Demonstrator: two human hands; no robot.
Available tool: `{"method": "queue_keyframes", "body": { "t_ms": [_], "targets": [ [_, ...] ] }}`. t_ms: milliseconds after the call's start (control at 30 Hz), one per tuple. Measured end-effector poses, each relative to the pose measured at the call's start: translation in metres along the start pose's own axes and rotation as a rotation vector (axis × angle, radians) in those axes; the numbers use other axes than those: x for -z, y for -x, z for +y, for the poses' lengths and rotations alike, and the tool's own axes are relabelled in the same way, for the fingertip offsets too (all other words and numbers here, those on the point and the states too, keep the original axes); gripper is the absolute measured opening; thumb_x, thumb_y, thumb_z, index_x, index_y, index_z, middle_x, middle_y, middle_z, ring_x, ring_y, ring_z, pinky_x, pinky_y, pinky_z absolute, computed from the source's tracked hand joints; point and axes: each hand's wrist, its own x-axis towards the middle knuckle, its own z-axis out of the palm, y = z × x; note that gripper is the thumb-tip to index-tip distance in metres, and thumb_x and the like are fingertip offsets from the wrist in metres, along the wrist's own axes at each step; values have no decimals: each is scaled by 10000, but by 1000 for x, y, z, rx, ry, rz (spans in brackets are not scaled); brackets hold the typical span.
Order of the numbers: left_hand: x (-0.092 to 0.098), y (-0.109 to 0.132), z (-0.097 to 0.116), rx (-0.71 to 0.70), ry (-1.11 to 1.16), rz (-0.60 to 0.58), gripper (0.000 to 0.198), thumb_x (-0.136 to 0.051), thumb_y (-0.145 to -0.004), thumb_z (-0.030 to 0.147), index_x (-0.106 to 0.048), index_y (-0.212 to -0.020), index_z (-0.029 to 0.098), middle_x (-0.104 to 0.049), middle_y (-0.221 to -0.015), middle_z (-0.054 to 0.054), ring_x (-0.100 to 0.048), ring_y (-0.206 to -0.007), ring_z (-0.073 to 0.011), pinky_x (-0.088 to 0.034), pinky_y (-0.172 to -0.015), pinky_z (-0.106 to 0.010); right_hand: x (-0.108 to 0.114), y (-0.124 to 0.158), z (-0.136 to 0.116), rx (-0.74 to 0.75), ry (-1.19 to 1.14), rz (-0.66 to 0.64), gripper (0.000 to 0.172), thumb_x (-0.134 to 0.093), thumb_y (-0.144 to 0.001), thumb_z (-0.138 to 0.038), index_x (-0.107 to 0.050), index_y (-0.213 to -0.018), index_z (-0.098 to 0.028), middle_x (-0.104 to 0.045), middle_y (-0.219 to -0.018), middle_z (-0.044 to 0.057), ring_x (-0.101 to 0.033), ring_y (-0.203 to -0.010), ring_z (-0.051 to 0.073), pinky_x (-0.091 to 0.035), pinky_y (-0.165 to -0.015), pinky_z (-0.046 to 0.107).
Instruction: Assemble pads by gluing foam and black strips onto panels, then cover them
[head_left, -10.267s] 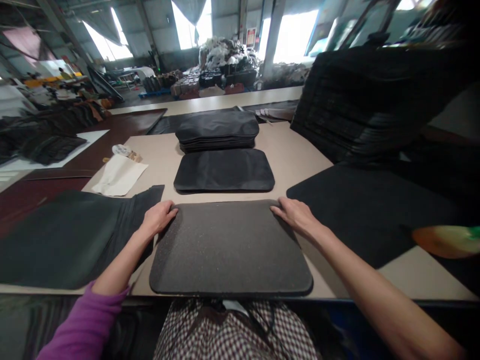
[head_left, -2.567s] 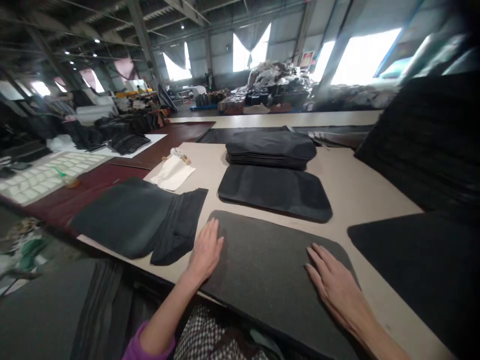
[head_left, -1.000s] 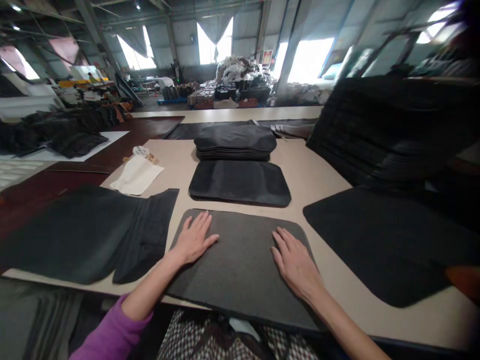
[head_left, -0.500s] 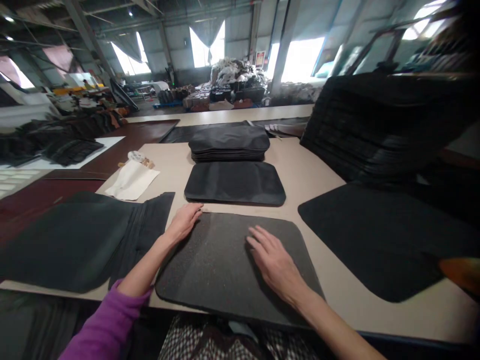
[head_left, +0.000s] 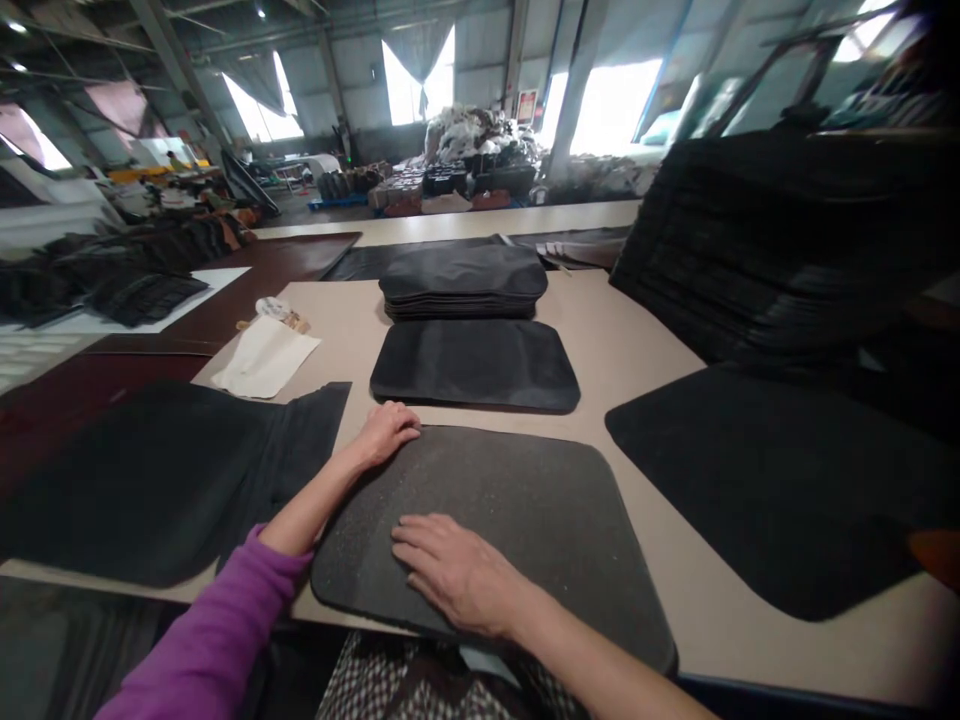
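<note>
A: Item one, nearest the table's front edge?

B: Grey speckled felt pad [head_left: 517, 520], rounded corners, lying flat on the beige table [head_left: 615, 340], its near edge at the table's near edge.

A: Hands on it?

B: Left hand [head_left: 386, 432] at the pad's far left corner, fingers curled over the edge (whether it pinches the edge cannot be told). Right hand [head_left: 454, 570] flat on the pad's near left part, fingers spread and pointing left, gripping nothing.

A: Beyond the pad?

B: One black padded panel [head_left: 476, 365] lying flat, just beyond the felt pad. Behind that, a low stack of black panels [head_left: 463, 280].

A: Left side?

B: Dark fabric pieces [head_left: 165, 470], overlapping, spread flat beside the left forearm. Farther off, a white cloth [head_left: 266, 355].

A: Right side?

B: Large black sheet [head_left: 757, 480], flat, apart from the pad; behind it a tall pile of black sheets [head_left: 765, 240].
</note>
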Motion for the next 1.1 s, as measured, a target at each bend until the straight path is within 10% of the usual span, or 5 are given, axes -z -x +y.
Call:
{"method": "queue_keyframes", "body": {
  "t_ms": [233, 467, 767, 1100],
  "targets": [
    [-7, -5, 8, 61, -3, 91, 251, -518, -1008, 372, -738, -976, 256, -718, -1000, -54, -575, -1010, -236, -355, -1012, -475, 2, -2, -3, 9, 17, -3, 347, -478, -1058, -232, -522, -1393, -151, -541, -1446, 103, -408, -1399, 221, -333, -1193, 423],
    [-6, 16, 28, 112, 10, 166, 397, -386, -1054, 315, -564, -1394, 217, -600, -1421, -98, -493, -1323, -218, -365, -1105, -406, -5, -1, 1, 22, 21, 9, 364, -478, -1051, -216, -522, -1407, -151, -504, -1482, 118, -402, -1412, 254, -349, -1188, 473],
    [-15, 41, 42, -175, -124, -191, 677, -311, -1025, 608, -240, -1605, 267, -212, -1684, -62, -183, -1559, -225, -93, -1253, -457, -5, -5, 3, 55, 27, 20, 365, -464, -1047, -206, -534, -1401, -146, -526, -1451, 147, -415, -1403, 274, -384, -1163, 506],
    [9, 65, 50, -115, -32, -23, 596, -287, -1061, 490, -302, -1582, 199, -295, -1658, -98, -234, -1544, -217, -225, -1239, -434, 29, 0, 36, -108, 44, 199, 330, -375, -1019, -112, -629, -1211, -200, -648, -1272, 75, -587, -1199, 196, -498, -1045, 376]
  ]
}}
